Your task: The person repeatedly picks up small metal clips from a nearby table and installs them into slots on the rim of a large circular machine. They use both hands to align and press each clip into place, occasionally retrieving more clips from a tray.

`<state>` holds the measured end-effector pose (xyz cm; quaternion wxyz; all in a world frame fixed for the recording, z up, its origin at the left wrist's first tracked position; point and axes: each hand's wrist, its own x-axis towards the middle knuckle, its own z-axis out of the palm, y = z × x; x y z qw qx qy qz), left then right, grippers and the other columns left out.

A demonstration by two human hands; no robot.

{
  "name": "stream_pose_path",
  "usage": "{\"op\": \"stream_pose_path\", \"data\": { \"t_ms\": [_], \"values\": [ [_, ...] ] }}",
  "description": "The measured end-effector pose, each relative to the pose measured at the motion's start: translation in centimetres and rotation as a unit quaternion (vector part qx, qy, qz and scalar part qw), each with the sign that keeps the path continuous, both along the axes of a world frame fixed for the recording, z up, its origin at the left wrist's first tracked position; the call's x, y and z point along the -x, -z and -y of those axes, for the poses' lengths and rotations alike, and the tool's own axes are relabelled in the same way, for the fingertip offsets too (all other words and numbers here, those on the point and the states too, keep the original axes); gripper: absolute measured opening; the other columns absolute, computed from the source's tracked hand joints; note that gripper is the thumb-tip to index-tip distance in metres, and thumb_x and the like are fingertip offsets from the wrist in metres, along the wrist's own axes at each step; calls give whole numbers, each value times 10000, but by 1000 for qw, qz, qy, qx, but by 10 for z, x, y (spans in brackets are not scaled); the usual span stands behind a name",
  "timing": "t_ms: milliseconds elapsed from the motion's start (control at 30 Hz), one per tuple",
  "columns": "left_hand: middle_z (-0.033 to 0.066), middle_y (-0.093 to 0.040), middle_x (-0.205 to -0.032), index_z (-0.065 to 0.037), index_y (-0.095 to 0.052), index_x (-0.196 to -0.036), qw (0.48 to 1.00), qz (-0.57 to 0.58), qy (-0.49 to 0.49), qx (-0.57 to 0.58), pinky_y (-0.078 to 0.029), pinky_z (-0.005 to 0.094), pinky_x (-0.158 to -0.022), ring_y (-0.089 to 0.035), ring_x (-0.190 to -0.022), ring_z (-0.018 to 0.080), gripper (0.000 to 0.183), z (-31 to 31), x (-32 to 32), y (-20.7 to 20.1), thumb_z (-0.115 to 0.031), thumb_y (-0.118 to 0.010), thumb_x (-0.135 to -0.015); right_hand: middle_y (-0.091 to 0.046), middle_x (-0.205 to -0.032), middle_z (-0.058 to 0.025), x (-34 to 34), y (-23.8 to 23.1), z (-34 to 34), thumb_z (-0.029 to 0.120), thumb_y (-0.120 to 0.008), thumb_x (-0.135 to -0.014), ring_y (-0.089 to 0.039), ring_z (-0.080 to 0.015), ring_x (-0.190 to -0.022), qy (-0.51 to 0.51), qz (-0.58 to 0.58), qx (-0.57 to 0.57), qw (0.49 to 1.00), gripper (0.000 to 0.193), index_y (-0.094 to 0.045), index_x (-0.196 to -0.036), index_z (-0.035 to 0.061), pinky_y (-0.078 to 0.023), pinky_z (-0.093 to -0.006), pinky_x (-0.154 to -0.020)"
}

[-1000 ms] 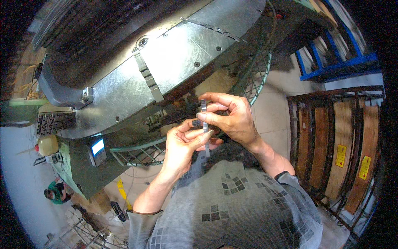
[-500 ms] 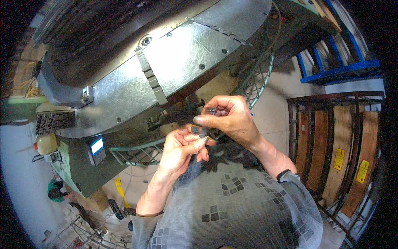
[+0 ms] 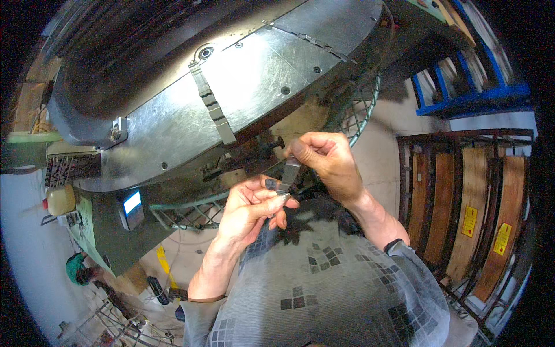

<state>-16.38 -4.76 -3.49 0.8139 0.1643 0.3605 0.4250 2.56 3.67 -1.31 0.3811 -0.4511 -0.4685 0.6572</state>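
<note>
In front of my chest, my left hand point(image 3: 253, 209) pinches small flat grey metal pieces point(image 3: 289, 175) between thumb and fingers. My right hand point(image 3: 330, 168), just above and to the right, pinches the upper end of one piece with thumb and forefinger. That piece stands tilted between the two hands; its exact shape is too small to make out. Beyond the hands lies a shiny curved metal machine table point(image 3: 156, 139). A row of flat grey metal segments point(image 3: 213, 107) runs across it to its near edge.
A second row of segments point(image 3: 312, 43) lies farther right on the table. Green lattice guards point(image 3: 193, 213) curve below its edge. A lit screen point(image 3: 132, 202) stands at left, wooden boards in a dark rack point(image 3: 475, 214) at right, a blue rack point(image 3: 471, 95) behind. A person point(image 3: 78, 269) is at far left.
My right hand's fingers have shifted up and closed in a pinch on the upper end of the grey piece, which now shows more between the hands. My left hand has barely moved.
</note>
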Motion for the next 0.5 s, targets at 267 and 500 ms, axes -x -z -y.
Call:
{"op": "stream_pose_path", "data": {
  "t_ms": [267, 500],
  "values": [
    [239, -742, -940, 9, -599, -1131, 1000, 18, -12, 2, -469, 258, -478, -681, -582, 189, 236, 4, 4, 3, -34, -699, -921, -714, -773, -7, 0, -4, 4, 101, -775, -884, -611, -52, -701, -16, -56, 36, 998, 122, -744, -869, -16, -503, -227, -637],
    [241, -743, -946, 15, -602, -1144, 1000, 8, -27, -3, -472, 253, -485, -701, -611, 207, 253, 7, 11, 3, -31, -702, -916, -710, -786, -6, 3, -2, 5, 120, -732, -923, -601, -48, -701, -85, 29, -33, 995, 133, -751, -912, -11, -486, -216, -624]
  ]
}}
